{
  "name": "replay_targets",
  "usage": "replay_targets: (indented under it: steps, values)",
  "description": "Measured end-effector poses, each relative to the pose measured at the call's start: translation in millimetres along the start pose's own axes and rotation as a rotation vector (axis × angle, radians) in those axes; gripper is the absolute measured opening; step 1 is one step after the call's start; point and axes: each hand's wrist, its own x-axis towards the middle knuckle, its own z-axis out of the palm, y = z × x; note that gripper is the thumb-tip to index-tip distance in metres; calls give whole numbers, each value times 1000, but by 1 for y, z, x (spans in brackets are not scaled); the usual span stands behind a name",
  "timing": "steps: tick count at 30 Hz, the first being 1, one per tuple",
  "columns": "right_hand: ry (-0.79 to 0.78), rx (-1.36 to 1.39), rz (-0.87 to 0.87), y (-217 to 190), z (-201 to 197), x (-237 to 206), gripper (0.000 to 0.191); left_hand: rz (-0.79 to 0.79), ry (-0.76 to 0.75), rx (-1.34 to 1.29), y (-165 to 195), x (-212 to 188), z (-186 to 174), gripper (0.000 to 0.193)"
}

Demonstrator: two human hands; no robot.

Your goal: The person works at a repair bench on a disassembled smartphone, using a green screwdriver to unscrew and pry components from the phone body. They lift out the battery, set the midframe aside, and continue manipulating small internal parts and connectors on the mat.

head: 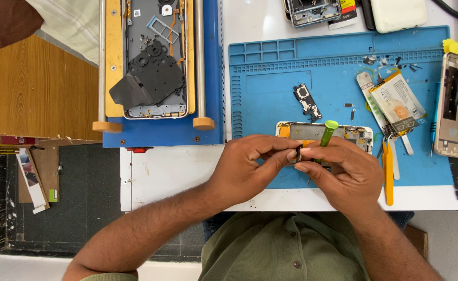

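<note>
My left hand (250,166) and my right hand (343,174) meet above the near edge of the blue work mat (270,99). Both pinch a tiny dark part (298,154) between their fingertips. My right hand also holds a green-handled screwdriver (326,133), its handle pointing away from me. Under my hands lies an opened phone frame (312,130) with orange and metal parts showing; its near half is hidden by my fingers.
A small circuit board (307,101) lies on the mat. A battery (398,101), tweezers and an orange pry tool (388,174) sit at right, beside another phone shell (456,106). A blue jig holding a phone back (153,57) stands at left.
</note>
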Motion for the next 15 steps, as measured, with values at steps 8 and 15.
replay_targets:
  steps: [8, 15]
  values:
    - [-19, 32, -31, -2, 2, 2, 29, 45, 10, 46, 2, 1, -2, 25]
    - [-27, -28, -65, -2, 2, 2, 26, 31, 35, -18, 3, 1, 0, 21]
